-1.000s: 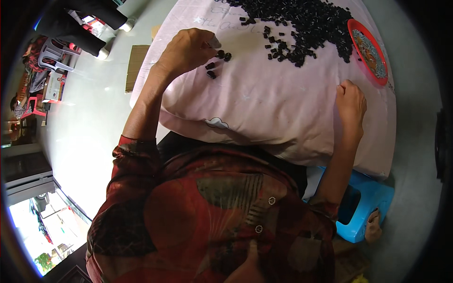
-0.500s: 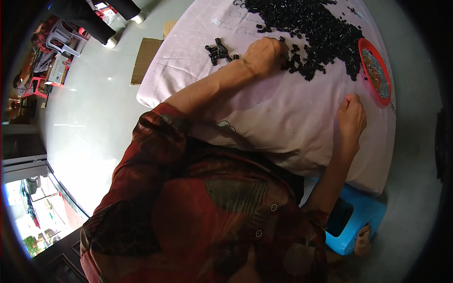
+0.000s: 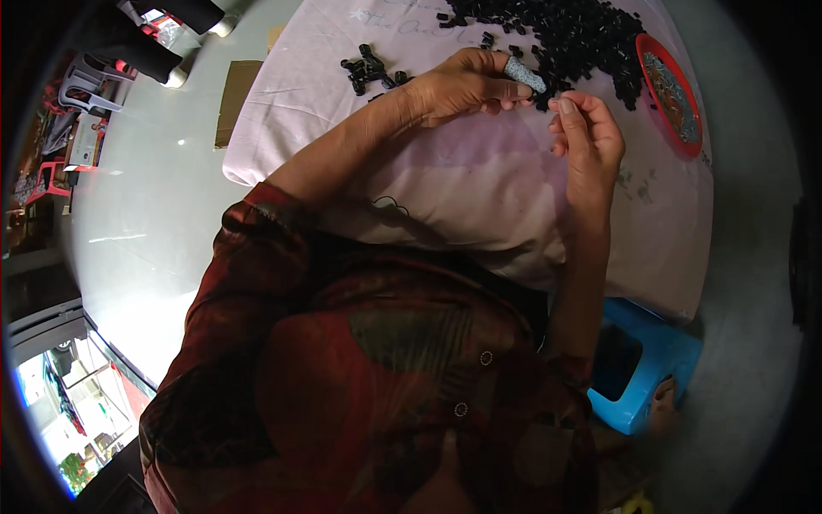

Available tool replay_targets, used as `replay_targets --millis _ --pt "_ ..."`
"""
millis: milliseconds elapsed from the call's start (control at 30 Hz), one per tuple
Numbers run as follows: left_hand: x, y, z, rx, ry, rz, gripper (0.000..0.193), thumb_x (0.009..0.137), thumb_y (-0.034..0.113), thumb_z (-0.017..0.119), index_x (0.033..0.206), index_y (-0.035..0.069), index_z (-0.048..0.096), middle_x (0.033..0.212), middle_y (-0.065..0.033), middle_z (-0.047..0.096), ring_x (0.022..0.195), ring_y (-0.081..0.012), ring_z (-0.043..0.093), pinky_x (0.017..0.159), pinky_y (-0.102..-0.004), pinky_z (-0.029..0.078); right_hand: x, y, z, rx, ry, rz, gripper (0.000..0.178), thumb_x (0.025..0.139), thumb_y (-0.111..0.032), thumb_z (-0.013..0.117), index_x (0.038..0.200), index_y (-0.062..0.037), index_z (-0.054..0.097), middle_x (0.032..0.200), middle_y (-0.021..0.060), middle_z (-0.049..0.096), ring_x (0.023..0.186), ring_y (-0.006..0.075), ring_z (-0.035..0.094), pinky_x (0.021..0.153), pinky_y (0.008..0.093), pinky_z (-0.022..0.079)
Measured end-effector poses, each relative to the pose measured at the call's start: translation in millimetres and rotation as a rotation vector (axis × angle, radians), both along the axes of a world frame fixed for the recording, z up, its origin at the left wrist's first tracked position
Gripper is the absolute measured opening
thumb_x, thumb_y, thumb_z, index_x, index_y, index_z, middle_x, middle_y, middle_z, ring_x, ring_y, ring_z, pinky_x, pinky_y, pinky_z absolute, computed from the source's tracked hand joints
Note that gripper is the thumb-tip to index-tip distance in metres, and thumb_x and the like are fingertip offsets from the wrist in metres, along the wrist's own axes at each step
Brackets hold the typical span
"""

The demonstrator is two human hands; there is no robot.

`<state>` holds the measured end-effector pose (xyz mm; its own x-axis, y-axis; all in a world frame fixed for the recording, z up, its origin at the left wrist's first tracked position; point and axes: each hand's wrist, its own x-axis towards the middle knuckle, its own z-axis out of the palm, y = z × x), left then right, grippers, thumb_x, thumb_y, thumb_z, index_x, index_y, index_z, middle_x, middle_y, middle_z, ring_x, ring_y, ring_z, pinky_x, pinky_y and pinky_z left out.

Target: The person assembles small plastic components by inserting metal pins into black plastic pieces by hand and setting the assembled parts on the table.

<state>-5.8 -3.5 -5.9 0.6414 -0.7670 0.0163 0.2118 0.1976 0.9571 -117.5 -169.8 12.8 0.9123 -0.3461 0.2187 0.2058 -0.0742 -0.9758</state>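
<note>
My left hand (image 3: pixel 467 90) is raised over the pink cloth with thumb and fingers pressed together; a pale patterned wrap (image 3: pixel 525 74) covers one finger. What sits in that grip I cannot make out. Close to its fingertips, my right hand (image 3: pixel 589 133) pinches thumb against forefinger, and anything between them is too small to name. Behind both hands spreads a large heap of small black plastic pieces (image 3: pixel 582 43). A smaller group of the same black pieces (image 3: pixel 371 70) lies left of my left wrist. The red basin (image 3: pixel 697 146) on the right holds many thin, small metal parts (image 3: pixel 670 94).
Pink cloth (image 3: pixel 479 184) covers the table. Below its right edge stands a blue plastic stool (image 3: pixel 629 411). Flattened cardboard (image 3: pixel 237 103) lies on the floor at left. Another person's dark-clad legs (image 3: pixel 137 43) and a grey chair (image 3: pixel 90 81) are at the far left.
My right hand has come from near the red basin up to the left, meeting my left hand. The left hand has turned, showing its wrapped finger. The whole view has shifted slightly.
</note>
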Motion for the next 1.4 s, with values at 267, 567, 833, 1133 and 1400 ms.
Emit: replay_targets --millis 267,567,833,1133,1400 --pt "-1 -2 -6 -0.038 -0.080 -0.089 0.019 0.087 0.016 0.075 0.104 0.008 0.068 0.084 0.0032 0.066 0.073 -0.0028 0.057 0.063 -0.0178 0.044 -2 4 -5 -0.038 -0.020 0.003 0.013 0.096 -0.012 0.063 0.103 -0.0014 0.063 0.081 0.0001 0.059 0.061 0.0025 0.047 0.055 0.0167 0.039" --pt "-3 -4 -5 -0.102 -0.043 -0.057 0.017 0.087 0.012 0.075 0.101 0.006 0.068 0.087 0.0003 0.068 0.074 -0.0047 0.058 0.066 -0.0192 0.047 -1 6 -6 0.001 -0.046 0.008 0.013 0.096 -0.012 0.063 0.102 -0.0011 0.063 0.081 0.0009 0.059 0.059 0.0026 0.047 0.054 0.0168 0.039" --pt "-4 -4 -6 -0.153 -0.053 -0.077 0.018 0.088 0.011 0.074 0.102 0.005 0.066 0.089 -0.0010 0.069 0.074 -0.0049 0.059 0.067 -0.0189 0.048 -1 7 -5 0.076 -0.028 0.032 0.013 0.097 -0.012 0.062 0.103 -0.0006 0.062 0.083 0.0024 0.061 0.059 0.0033 0.048 0.054 0.0175 0.040" --pt "-1 -4 -6 -0.196 -0.099 -0.073 0.016 0.089 0.011 0.072 0.103 0.006 0.066 0.091 0.0001 0.067 0.076 -0.0054 0.058 0.069 -0.0192 0.046 -2 9 -5 0.091 -0.098 -0.010 0.012 0.097 -0.011 0.062 0.103 -0.0005 0.062 0.086 0.0054 0.064 0.061 0.0050 0.050 0.055 0.0184 0.043" --pt "1 -3 -6 -0.213 -0.122 -0.079 0.014 0.088 0.007 0.072 0.102 0.007 0.067 0.091 0.0003 0.069 0.079 -0.0048 0.061 0.070 -0.0199 0.050 -2 12 -8 -0.018 -0.114 -0.016 0.012 0.097 -0.010 0.061 0.103 0.0003 0.061 0.088 0.0056 0.064 0.068 0.0059 0.053 0.056 0.0196 0.045"
